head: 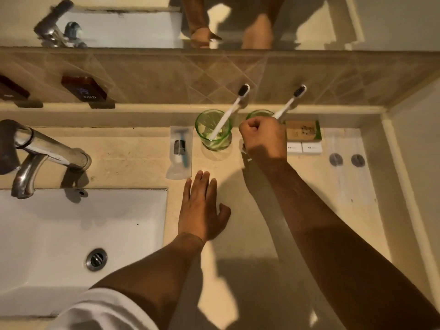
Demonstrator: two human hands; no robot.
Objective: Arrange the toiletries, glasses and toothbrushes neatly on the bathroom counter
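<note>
Closest in, the left hand (202, 208) lies flat and open on the counter (250, 234), fingers together, palm down, gripping nothing, just bracing beside the sink (71, 234) at its nine o'clock. Further up, at the hand's eleven o'clock, a wrapped razor kit (179, 152) sits squarely on the stone, untouched. Now to the action: the right hand (263, 136) is curled into a closed fist over the second green glass (259, 114), and it looks to be pinching the white handle of the right toothbrush (291, 101), though the fingers hide the contact itself, so that grip is a judgement. Most of that glass is covered; only its far rim shows. At the fist's nine o'clock stands the first green glass (215, 131), upright, with the left toothbrush (232, 110) leaning out toward one o'clock, bristles against the tile backsplash (214, 77). At the fist's three o'clock, a brown soap box (302, 131) with two small white packets (304, 147) in front of it, near but apart from the glass. Two round discs (346, 160) lie further out at four o'clock. So the step in hand seems to be setting this brush in its glass; next calls for a gentle release so the lean matches its neighbour, without tipping the glass.
</note>
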